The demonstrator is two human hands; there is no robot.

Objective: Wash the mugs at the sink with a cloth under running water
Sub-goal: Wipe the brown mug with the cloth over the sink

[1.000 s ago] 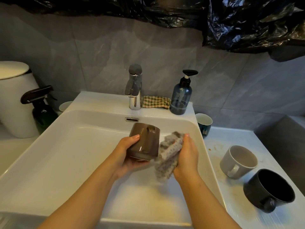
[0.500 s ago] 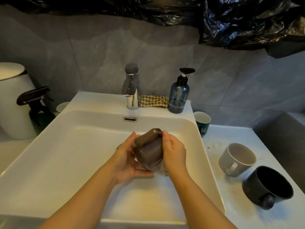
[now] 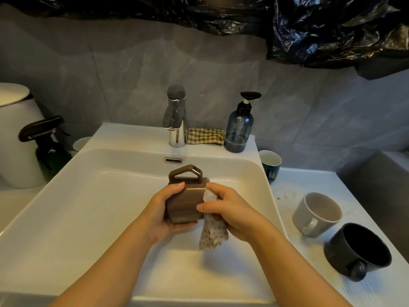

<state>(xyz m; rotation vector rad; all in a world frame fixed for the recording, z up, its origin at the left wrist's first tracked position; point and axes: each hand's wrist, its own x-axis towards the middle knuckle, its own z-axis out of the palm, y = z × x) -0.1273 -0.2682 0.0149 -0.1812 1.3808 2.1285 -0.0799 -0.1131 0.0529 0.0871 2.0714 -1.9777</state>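
Observation:
Over the white sink (image 3: 93, 196) my left hand (image 3: 162, 212) grips a brown mug (image 3: 184, 201) lying on its side, handle up and rim to the right. My right hand (image 3: 232, 209) holds a grey speckled cloth (image 3: 212, 232) against the mug's rim; the cloth's tail hangs down below. The chrome tap (image 3: 176, 120) stands behind them; I see no clear stream of water. On the counter to the right are a white mug (image 3: 316, 214), a black mug (image 3: 356, 251) and a dark teal mug (image 3: 270, 163).
A blue soap pump bottle (image 3: 239, 129) and a folded checked cloth (image 3: 204, 136) sit on the sink's back ledge. At the left stand a dark spray bottle (image 3: 46, 145), a white bin (image 3: 15, 138) and a small white cup (image 3: 80, 144). Black plastic sheeting (image 3: 321, 29) hangs above.
The brown mug has been turned so its handle points up. My right hand has shifted from covering the mug's side to pressing the cloth at its rim, and the cloth hangs out again.

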